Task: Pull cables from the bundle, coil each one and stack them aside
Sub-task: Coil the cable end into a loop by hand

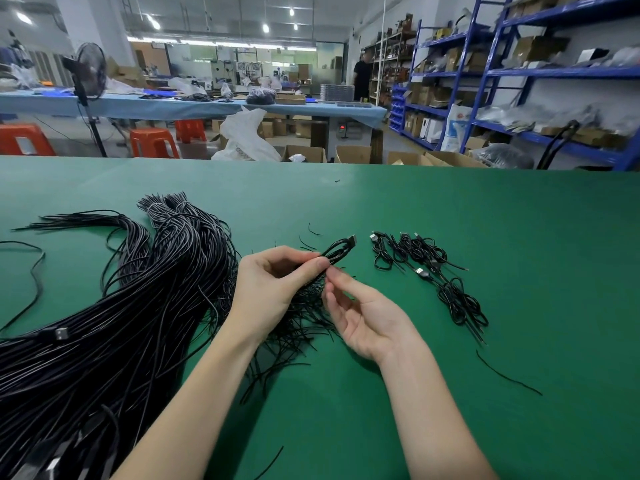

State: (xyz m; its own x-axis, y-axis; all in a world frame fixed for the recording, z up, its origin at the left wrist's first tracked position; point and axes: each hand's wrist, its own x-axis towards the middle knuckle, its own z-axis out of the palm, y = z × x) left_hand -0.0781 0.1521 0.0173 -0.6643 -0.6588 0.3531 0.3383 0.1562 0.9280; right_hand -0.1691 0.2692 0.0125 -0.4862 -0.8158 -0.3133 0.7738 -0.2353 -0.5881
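Two bare forearms are reaching in from the bottom edge over the green surface [450, 237], meeting just right of the big cable bundle [114, 323]. That bundle is lying on the surface as a thick black mass, fanning out toward the far side in loose ends, with a USB plug showing on its near-left part. Left hand [273, 285] is sitting right beside the bundle, fingers curled, thumb and forefinger pinching a coiled cable [337, 249] lifted off the surface; the coil's loops are sticking out away from the bundle, a silver USB connector showing at the far tip. Right hand [360, 313] is turned palm-up just right of the left one, thumb and forefinger tips pinching the same coiled cable where the left hand is gripping it, the other fingers loosely curled. Under both hands a tangle of thin black wire ends is spreading out from the bundle's right side. Further right of the bundle, well apart from it, the stack of coiled cables [426, 268] is lying flat, several coils overlapping in a loose line running toward the near side. One loose wire [507, 375] is lying alone beyond that stack, on the side away from the bundle.
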